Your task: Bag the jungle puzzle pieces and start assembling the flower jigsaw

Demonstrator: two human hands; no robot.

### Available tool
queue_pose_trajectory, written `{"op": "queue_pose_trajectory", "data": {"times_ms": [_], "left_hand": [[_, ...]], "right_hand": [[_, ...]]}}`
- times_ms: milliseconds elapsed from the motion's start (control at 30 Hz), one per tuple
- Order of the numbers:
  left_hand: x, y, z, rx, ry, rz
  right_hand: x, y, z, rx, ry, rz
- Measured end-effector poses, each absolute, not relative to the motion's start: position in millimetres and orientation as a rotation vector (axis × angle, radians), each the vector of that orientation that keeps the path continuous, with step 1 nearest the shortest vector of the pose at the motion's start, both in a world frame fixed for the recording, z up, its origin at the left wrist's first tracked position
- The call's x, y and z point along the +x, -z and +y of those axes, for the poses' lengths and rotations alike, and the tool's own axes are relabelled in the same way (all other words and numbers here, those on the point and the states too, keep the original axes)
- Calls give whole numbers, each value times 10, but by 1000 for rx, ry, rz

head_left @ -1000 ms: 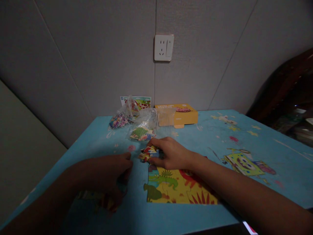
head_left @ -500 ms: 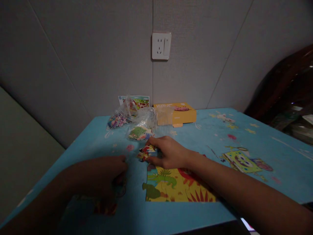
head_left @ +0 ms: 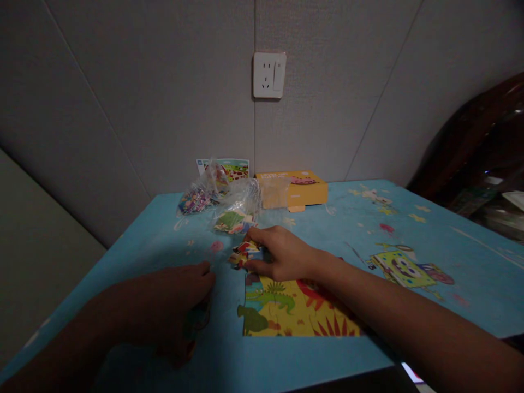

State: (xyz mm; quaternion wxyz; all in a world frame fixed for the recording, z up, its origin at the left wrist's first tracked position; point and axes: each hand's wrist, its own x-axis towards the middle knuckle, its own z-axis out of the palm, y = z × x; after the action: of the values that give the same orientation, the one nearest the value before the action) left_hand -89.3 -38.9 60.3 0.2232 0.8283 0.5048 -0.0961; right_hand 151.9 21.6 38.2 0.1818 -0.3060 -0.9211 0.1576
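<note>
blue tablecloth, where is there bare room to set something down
Roomiest: the blue tablecloth right of the yellow box and beyond the right forearm, bearing only printed figures. A narrower strip lies between the left hand and the puzzle. Crowded: around the right hand, with loose pieces there and plastic bags just beyond.

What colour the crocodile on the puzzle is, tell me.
The crocodile on the puzzle is green; it shows best in the head view.
</note>
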Motion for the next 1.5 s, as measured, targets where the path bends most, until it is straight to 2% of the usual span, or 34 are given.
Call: {"op": "queue_pose_trajectory", "data": {"times_ms": [100, 233, 400, 500, 700, 800, 900, 967, 1033, 1100, 1167, 1233, 1367, 1500], "left_hand": [[-877, -628, -358, 2275, 313, 1326], [-882, -621, -225, 2190, 164, 1370], [-828, -579, 35, 2303, -461, 1443], [-722, -501, 89, 2144, -842, 1273], [-569, -319, 88, 1808, -1056, 1176], [-553, -272, 133, 1689, -1093, 1064], [-544, -200, 187, 1728, -1098, 1074], [-537, -135, 221, 1821, -1078, 1143], [-531, -83, 248, 1959, -1058, 1222], [-523, -61, 258, 2113, -1058, 1287], [-508, -69, 245, 2263, -1048, 1275], [-477, -88, 213, 2394, -1000, 1153], [-378, -88, 143, 2559, -799, 995], [-319, -74, 114, 2574, -666, 1001]], "right_hand": [[1517, -392, 216, -863, -444, -2606], [1528, -390, 220, -842, -412, -2610], [1525, -344, 221, -675, -493, -2523], [1508, -321, 202, -606, -479, -2358], [1511, -316, 151, -738, -539, -2375], [1583, -368, 205, -812, -357, -2107], [1756, -465, 398, -1002, -158, -1569], [1892, -508, 582, -1087, -161, -1281], [1983, -499, 750, -1107, -371, -1056], [1989, -434, 853, -1138, -756, -881], [1918, -338, 873, -1172, -1129, -848], [1810, -248, 831, -1158, -1369, -924], [1648, -182, 691, -1063, -1495, -1112], [1613, -226, 605, -978, -1448, -1290]]}}
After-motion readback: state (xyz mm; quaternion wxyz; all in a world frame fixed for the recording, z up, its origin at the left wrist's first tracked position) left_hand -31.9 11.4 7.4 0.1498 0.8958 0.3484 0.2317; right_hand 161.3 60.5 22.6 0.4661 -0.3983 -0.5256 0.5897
